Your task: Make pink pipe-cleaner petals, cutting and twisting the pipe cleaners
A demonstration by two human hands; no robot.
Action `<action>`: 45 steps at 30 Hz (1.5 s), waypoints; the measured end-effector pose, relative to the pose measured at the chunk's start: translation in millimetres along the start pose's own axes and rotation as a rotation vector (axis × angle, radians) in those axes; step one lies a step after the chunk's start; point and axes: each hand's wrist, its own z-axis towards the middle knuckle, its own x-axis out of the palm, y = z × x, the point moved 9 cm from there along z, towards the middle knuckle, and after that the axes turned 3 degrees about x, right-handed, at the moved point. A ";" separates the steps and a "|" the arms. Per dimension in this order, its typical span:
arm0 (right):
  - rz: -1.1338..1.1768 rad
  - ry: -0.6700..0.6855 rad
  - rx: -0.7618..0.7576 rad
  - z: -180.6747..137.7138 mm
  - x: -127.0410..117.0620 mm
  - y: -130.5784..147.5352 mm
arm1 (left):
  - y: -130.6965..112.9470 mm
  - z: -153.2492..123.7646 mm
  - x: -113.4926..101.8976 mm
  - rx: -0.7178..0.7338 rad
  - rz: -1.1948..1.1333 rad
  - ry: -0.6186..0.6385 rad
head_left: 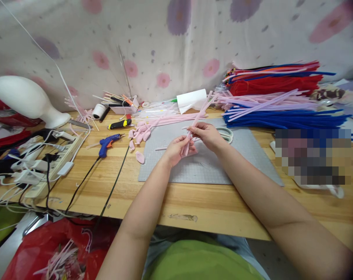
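On the counter (205,210), above the grey mat (200,173) — holds tilted pink stems (202,110), clamped low in the left hand (179,149), pinched higher by the right hand (206,134). Looks partway done, with folded pink pieces (139,134) seemingly finished near the mat's left edge, held stems unshaped — shows no readable brands, labels or writing.

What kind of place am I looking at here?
Probably a small handicraft workspace: a blue glue gun, a gray cutting mat and bundled fuzzy stems, including a dark blue bundle, share a wooden table.
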 end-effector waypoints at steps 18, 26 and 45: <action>0.292 -0.299 -0.035 4.3 -23.3 -6.3 | -9.9 -2.8 -2.3 0.186 0.248 -0.226; 0.363 -0.345 -0.051 3.3 -24.1 -10.6 | -3.1 -5.8 -2.6 0.199 0.144 -0.309; 0.266 -0.196 0.005 15.4 -25.4 -18.0 | 11.2 4.5 2.8 0.056 0.147 -0.064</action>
